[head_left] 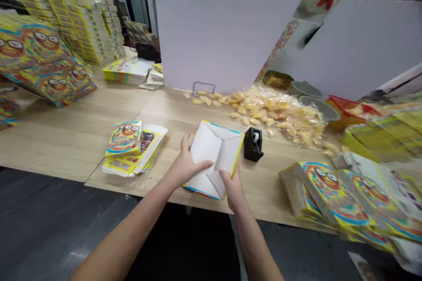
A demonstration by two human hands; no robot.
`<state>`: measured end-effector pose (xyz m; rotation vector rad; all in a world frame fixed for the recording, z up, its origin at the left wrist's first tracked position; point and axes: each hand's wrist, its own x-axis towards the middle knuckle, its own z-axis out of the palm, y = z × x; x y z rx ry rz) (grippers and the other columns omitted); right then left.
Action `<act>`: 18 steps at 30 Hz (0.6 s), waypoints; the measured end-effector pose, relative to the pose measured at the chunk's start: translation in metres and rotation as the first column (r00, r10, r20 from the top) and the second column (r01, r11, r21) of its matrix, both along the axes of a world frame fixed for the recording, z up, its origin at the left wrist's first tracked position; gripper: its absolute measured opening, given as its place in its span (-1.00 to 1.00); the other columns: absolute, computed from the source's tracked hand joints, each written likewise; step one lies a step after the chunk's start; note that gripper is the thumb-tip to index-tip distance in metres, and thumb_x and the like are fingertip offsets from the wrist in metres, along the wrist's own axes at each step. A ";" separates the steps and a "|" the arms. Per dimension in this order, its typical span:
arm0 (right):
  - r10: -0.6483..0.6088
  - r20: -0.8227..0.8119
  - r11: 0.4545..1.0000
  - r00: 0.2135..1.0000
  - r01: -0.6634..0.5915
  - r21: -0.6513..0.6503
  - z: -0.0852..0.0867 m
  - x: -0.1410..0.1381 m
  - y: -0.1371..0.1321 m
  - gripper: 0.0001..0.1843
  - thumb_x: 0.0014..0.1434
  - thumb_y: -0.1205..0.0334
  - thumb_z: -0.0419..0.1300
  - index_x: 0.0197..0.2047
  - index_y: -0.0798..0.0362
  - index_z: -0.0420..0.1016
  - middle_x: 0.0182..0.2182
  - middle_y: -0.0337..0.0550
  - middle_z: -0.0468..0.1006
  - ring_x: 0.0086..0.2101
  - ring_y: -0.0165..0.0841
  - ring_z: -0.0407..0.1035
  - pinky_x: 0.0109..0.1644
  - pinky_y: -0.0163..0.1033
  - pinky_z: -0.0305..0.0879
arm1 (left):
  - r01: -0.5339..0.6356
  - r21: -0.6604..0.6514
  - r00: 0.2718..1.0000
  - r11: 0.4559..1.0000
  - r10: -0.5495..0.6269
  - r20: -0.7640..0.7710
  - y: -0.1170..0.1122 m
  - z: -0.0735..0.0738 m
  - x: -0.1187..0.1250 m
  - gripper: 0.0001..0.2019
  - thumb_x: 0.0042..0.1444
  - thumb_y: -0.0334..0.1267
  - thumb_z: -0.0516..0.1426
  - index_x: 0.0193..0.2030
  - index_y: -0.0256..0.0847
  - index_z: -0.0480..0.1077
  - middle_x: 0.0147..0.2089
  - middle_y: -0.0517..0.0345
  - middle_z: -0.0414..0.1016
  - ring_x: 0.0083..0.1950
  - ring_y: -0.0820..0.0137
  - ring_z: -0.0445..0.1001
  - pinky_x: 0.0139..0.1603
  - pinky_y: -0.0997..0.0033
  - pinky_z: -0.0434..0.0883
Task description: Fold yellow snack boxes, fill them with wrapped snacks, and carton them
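A partly folded cardboard box (206, 142) lies at the front of the table, its white inside facing up, with yellow and blue showing along its edges. My left hand (187, 164) holds its left side, thumb over the white inside and fingers at the outer edge. On the lower right side, my right hand (233, 186) grips the wall, thumb inside and fingers behind it. Just right of the box stands a black tape dispenser (253, 145). To the left are a small yellow printed box (124, 138) and flat printed cartons (148, 151).
Wrapped yellow pieces (277, 109) are heaped along the back. Printed boxes (332, 191) are piled at the right, near a red basket (352, 109). Tall stacks of cartons (82, 30) and a large printed box (49, 61) stand at left. A pale partition (211, 26) rises behind the table.
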<state>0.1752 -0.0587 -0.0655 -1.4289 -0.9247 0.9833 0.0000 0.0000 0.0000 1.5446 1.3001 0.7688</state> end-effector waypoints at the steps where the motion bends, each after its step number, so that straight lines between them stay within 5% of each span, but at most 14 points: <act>1: 0.016 -0.001 1.000 1.000 -0.016 0.014 0.002 -0.001 0.001 -0.06 0.08 0.10 0.20 0.42 -0.04 -0.19 0.35 -0.04 0.08 0.28 -0.16 0.05 0.34 0.06 -0.01 | 0.004 0.084 1.000 0.996 -0.004 0.004 0.001 -0.005 -0.002 0.11 -0.06 -0.09 0.29 0.42 -0.19 -0.42 0.39 -0.23 0.04 0.32 0.07 0.22 0.28 0.05 0.22; 6: 0.045 0.024 0.999 0.999 -0.045 0.025 0.011 -0.007 0.006 0.01 0.06 0.11 0.20 0.43 0.05 -0.28 0.39 0.00 -0.08 0.32 -0.19 -0.05 0.37 0.01 -0.11 | 0.009 0.281 0.987 0.960 0.036 -0.154 0.002 -0.022 -0.008 -0.16 0.16 -0.14 0.12 0.44 -0.01 -0.34 0.44 -0.07 -0.08 0.41 0.12 0.03 0.33 0.06 0.15; 15: -0.001 0.166 0.994 0.986 0.019 -0.104 0.008 -0.017 0.005 0.11 0.02 0.07 0.14 0.42 0.24 -0.49 0.41 0.11 -0.33 0.37 -0.15 -0.28 0.40 0.03 -0.27 | 0.092 0.274 0.669 0.957 0.144 -0.729 -0.008 -0.017 0.021 -0.43 0.28 -0.04 -0.06 0.41 0.10 -0.10 0.27 -0.27 0.11 0.07 -0.04 0.41 -0.09 0.04 0.43; 18: 0.004 0.190 0.993 0.982 0.019 -0.120 0.003 -0.015 0.001 0.11 0.04 0.07 0.13 0.42 0.23 -0.51 0.41 0.13 -0.30 0.37 -0.13 -0.27 0.39 0.05 -0.24 | 0.117 0.187 0.704 0.975 0.052 -0.708 -0.003 -0.022 0.019 -0.40 0.26 -0.06 -0.02 0.41 0.01 -0.08 0.28 -0.29 0.11 0.10 -0.07 0.37 -0.04 -0.06 0.40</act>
